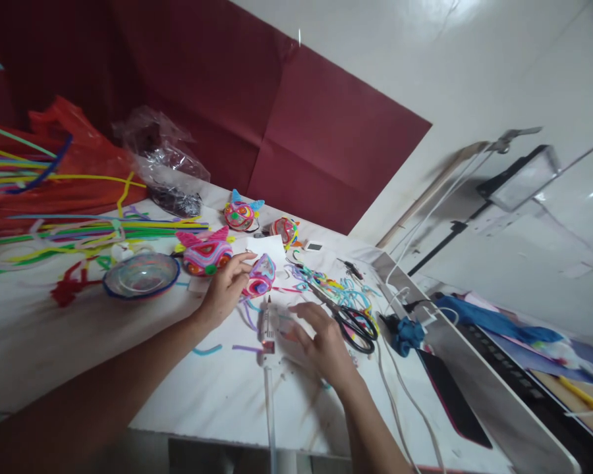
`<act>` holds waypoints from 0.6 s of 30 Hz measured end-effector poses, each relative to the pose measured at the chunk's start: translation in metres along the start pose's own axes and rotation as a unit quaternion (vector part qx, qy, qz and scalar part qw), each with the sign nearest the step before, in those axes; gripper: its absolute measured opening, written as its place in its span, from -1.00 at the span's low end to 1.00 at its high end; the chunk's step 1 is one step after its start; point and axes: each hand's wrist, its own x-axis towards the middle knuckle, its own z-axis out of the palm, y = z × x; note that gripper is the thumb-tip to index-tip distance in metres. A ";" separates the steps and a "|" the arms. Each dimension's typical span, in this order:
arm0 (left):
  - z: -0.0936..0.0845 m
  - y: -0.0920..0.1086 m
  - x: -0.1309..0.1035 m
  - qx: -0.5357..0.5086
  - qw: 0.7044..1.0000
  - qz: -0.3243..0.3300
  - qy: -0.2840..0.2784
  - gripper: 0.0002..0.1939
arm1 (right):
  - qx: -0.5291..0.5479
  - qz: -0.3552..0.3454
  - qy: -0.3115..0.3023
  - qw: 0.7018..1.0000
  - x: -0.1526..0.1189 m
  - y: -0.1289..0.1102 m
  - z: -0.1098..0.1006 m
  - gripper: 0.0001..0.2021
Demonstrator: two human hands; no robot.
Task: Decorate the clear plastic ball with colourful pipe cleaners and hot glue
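My left hand (226, 289) grips the edge of a small purple and pink pipe-cleaner piece (261, 276) near the middle of the white table (217, 395). Close to the right of the glue gun, my right hand (319, 336) hovers with its fingers apart and nothing visible between them. The white glue gun (269, 326) lies between my hands, its tip pointing away from me and a clear glue stick (270, 415) out of its back. Black-handled scissors (358, 327) rest just beyond my right hand. A pink decorated mask (206, 253) sits left of the held piece.
Two more decorated masks (240, 214) (285, 230) stand at the back. Pipe-cleaner scraps (346, 289) lie behind the scissors. A shallow bowl (141, 275), loose pipe cleaners (93, 234) and a red bag (79, 155) are left. Cables (390, 388) and a black phone (452, 395) are right.
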 end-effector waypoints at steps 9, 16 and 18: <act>0.000 0.001 -0.004 0.039 0.999 0.018 -0.031 -0.55 | 0.229 0.120 0.110 0.960 0.059 -0.017 0.035 -0.81; 0.002 -0.002 -0.006 0.059 0.997 0.025 -0.051 -0.57 | 0.265 0.131 0.122 0.947 0.060 -0.016 0.044 -0.80; 0.002 -0.003 -0.007 0.061 0.996 0.023 -0.057 -0.56 | 0.263 0.129 0.125 0.948 0.060 -0.017 0.045 -0.82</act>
